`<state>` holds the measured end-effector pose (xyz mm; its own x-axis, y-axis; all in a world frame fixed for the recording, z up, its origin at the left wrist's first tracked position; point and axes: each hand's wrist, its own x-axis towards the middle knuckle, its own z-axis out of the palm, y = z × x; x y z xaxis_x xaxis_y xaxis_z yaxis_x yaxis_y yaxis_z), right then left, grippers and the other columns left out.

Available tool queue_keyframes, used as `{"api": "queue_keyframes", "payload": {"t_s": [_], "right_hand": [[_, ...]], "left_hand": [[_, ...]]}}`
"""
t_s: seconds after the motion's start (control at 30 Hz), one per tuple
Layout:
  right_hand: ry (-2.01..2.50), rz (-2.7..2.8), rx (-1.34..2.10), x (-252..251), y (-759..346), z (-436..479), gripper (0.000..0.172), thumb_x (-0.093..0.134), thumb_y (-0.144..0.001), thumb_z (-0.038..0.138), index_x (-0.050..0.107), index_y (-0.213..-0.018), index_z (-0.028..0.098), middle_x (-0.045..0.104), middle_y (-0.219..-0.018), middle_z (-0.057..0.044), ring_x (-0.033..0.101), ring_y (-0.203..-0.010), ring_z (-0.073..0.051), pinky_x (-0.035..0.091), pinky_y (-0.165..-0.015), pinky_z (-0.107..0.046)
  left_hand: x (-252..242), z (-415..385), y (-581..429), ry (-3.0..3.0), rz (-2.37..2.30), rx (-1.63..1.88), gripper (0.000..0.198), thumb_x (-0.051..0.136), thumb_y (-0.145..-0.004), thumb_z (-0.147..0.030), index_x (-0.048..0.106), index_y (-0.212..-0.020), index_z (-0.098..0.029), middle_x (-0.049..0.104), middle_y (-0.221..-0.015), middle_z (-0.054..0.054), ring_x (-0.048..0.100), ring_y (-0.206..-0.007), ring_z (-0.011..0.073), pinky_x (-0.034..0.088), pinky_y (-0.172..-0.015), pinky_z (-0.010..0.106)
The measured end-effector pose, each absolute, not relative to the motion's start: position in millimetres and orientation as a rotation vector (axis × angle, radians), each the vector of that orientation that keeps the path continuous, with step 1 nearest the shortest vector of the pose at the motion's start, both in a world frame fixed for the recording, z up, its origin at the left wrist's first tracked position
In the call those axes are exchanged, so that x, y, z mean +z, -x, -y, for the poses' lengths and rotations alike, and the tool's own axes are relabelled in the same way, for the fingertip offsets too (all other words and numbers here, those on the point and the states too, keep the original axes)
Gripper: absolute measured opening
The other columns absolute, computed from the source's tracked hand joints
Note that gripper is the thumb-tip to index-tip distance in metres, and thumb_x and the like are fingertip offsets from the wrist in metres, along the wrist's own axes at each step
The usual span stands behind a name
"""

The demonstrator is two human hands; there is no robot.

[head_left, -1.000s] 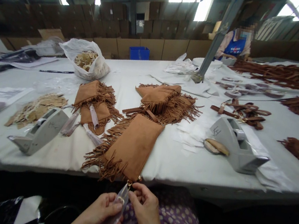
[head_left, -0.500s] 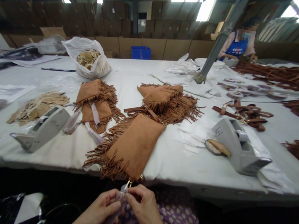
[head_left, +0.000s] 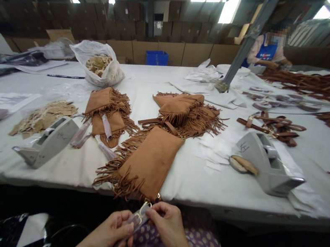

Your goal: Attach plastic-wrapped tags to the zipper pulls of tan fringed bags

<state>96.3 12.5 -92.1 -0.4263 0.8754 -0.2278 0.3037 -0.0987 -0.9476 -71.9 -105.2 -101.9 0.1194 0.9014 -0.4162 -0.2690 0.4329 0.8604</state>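
Observation:
A tan fringed pouch [head_left: 150, 159] lies on the white table with its near end at the table's front edge. From that end hangs a gold clasp [head_left: 147, 204], partly inside a clear plastic sleeve [head_left: 138, 217]. My left hand [head_left: 117, 229] pinches the sleeve's lower part over my lap. On its upper edge, just below the clasp, the thumb and fingers of my right hand [head_left: 168, 224] are closed. A small gold zip pull [head_left: 158, 196] shows at the pouch's corner.
Grey tape dispensers stand left [head_left: 48, 141] and right [head_left: 268, 165]. Behind the pouch lie more fringed pouches [head_left: 180, 107], smaller ones [head_left: 106, 109] and brown straps [head_left: 274, 128]. A plastic bag [head_left: 114, 74] holds tan scraps. A co-worker [head_left: 265, 52] in a blue apron is beyond the post [head_left: 246, 40].
My right hand has shifted slightly right, and more of the plastic sleeve shows between my hands. At the far right, a dark brown fringed piece has mostly left view. The co-worker's hands have risen.

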Motion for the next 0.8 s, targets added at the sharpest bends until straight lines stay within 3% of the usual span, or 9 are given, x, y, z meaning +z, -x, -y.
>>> {"api": "queue_keyframes", "payload": {"t_s": [0.13, 0.33, 0.57, 0.8], "right_hand": [[1.389, 1.445, 1.379, -90, -112, -32, 0.031, 0.057, -0.076, 0.045, 0.066, -0.071, 0.016, 0.059, -0.050, 0.000, 0.055, -0.047, -0.015, 0.043, -0.050, -0.024], [1.214, 1.794, 1.317, -83, -92, -30, 0.036, 0.056, -0.080, 0.040, 0.065, -0.107, 0.018, 0.062, -0.060, 0.001, 0.056, -0.051, -0.014, 0.042, -0.052, -0.025], [1.225, 1.567, 1.517, -98, -72, -31, 0.036, 0.063, -0.071, 0.034, 0.063, -0.102, 0.016, 0.052, -0.052, 0.005, 0.050, -0.044, -0.012, 0.038, -0.044, -0.023], [1.233, 1.507, 1.630, -100, -75, -36, 0.036, 0.061, -0.071, 0.031, 0.061, -0.103, 0.014, 0.052, -0.052, 0.006, 0.050, -0.044, -0.012, 0.041, -0.045, -0.023]], "left_hand": [[-106, 113, 79, -0.667, -1.177, 0.977, 0.036, 0.066, -0.079, -0.047, 0.052, -0.083, -0.014, 0.064, -0.064, 0.003, 0.043, -0.040, 0.0042, 0.022, -0.042, 0.017], [-102, 112, 80, -0.651, -1.160, 0.963, 0.037, 0.070, -0.075, -0.046, 0.053, -0.087, -0.014, 0.066, -0.074, 0.005, 0.055, -0.057, 0.0096, 0.039, -0.055, 0.019], [-112, 91, 67, -0.726, -1.346, 0.954, 0.041, 0.057, -0.080, -0.056, 0.051, -0.084, -0.016, 0.063, -0.060, 0.001, 0.050, -0.043, 0.0087, 0.032, -0.044, 0.018], [-107, 90, 69, -0.665, -1.355, 1.021, 0.042, 0.064, -0.077, -0.054, 0.056, -0.088, -0.014, 0.064, -0.062, 0.002, 0.050, -0.047, 0.0080, 0.034, -0.047, 0.017]]}}
